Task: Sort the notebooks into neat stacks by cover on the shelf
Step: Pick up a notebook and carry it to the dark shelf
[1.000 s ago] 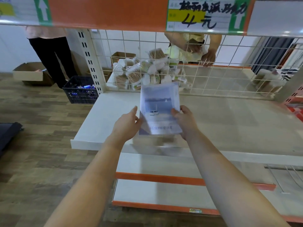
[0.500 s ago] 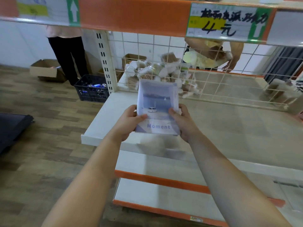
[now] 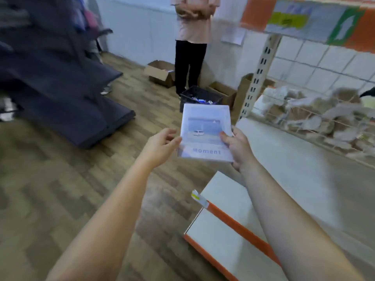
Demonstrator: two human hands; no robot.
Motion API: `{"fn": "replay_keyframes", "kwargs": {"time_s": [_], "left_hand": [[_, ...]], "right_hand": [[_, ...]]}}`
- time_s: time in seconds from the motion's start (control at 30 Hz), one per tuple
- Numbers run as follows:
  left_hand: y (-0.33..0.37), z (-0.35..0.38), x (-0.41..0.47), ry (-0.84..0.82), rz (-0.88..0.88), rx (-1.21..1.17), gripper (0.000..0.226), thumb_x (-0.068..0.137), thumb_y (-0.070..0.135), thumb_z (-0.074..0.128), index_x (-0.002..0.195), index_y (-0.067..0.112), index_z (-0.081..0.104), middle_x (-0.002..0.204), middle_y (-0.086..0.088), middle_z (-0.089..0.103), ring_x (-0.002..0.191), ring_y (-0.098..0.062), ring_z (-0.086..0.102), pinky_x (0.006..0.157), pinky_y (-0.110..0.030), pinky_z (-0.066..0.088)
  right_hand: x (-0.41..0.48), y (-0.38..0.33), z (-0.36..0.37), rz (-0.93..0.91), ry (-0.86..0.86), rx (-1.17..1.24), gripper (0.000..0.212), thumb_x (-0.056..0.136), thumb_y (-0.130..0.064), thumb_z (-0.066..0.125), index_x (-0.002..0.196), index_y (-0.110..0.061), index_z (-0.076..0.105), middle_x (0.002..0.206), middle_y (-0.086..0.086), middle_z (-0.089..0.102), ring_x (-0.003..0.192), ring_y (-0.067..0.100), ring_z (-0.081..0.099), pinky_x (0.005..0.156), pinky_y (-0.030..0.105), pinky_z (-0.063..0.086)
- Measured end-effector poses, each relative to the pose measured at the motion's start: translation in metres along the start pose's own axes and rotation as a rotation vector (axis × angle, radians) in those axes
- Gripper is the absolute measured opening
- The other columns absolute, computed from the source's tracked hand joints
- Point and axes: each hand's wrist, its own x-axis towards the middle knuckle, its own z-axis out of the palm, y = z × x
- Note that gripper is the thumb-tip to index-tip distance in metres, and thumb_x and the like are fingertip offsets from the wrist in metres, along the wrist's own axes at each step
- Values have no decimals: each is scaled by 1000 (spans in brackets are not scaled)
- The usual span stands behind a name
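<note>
Notebooks (image 3: pixel 205 136) now off the left end of the shelf (image 3: pixel 294 159), over the floor (image 3: pixel 60 189), no longer above its front edge. Right hand (image 3: pixel 238 149) grips their right edge; left hand (image 3: pixel 159 148) has loosened, thumb touching the left edge.

Left forearm (image 3: pixel 105 220), right forearm (image 3: pixel 300 224): bare from frame edge to wrist. Left grip (image 3: pixel 160 147), right grip (image 3: pixel 239 151): bare hands. Motion blur hides finer detail.

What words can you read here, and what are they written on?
"Moment": printed on the cover of the notebook.
Sign on the top shelf rail: writing too blurred to read.
Small tag on the lower shelf edge: too small to read.
</note>
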Motion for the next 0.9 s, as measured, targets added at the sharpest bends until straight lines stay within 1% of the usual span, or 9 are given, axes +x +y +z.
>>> {"fn": "replay_keyframes", "kwargs": {"time_s": [0.07,0.13,0.2,0.3,0.37,0.5,0.7,0.8,0.9], "left_hand": [[-32,-52,-6,73,-3,175,41,93,36,55,128,16,53,116,-3,63,99,-15,61,83,-25,45],[-63,-102,-16,130,-15,315,44,93,36,54,131,15,52,122,-5,61,107,-19,59,91,-33,47],[-93,-146,-29,197,-62,430,44,93,36,53,132,16,50,128,-5,58,114,-23,56,96,-41,45],[-136,-204,-52,285,-175,555,42,94,37,49,132,20,49,129,-3,56,116,-24,53,96,-44,43],[-162,-238,-65,333,-248,619,41,94,38,47,132,22,48,129,-2,55,117,-24,51,96,-44,41],[-210,-300,-80,415,-371,705,43,95,39,46,134,21,46,132,-2,53,123,-23,47,97,-45,38],[-278,-380,-77,487,-516,793,43,94,39,48,133,21,48,133,-2,53,123,-25,48,96,-42,38],[-309,-422,-62,506,-587,835,43,93,40,49,132,21,49,133,-3,53,122,-24,48,94,-41,38],[-336,-466,-39,520,-650,862,42,93,40,48,131,21,50,131,-4,54,120,-25,50,93,-42,40]], "right_hand": [[9,10,53,2,-71,-16,23,94,-2,54,112,-14,59,109,15,65,89,30,65,79,45,56],[15,21,109,17,-128,-21,24,94,-1,53,113,-14,59,107,13,66,84,26,66,75,43,58],[18,34,165,29,-204,-16,22,94,0,53,106,-17,60,105,12,66,81,24,67,72,41,59],[19,55,245,57,-330,-23,20,93,-2,56,107,-16,59,108,15,66,87,31,66,78,47,57],[21,68,293,68,-403,-44,19,92,-6,59,108,-17,61,108,13,69,88,30,69,76,47,58],[26,89,380,100,-547,-74,18,89,-9,60,98,-24,67,95,0,74,84,22,72,68,39,59],[57,122,510,127,-717,-115,18,89,-7,58,101,-19,64,100,5,71,86,23,71,75,45,58],[80,132,575,138,-791,-142,25,86,-10,59,111,-13,62,109,12,70,94,30,70,80,49,58],[108,137,642,150,-849,-160,26,89,-10,58,114,-14,62,111,12,70,96,30,70,82,49,57]]}}
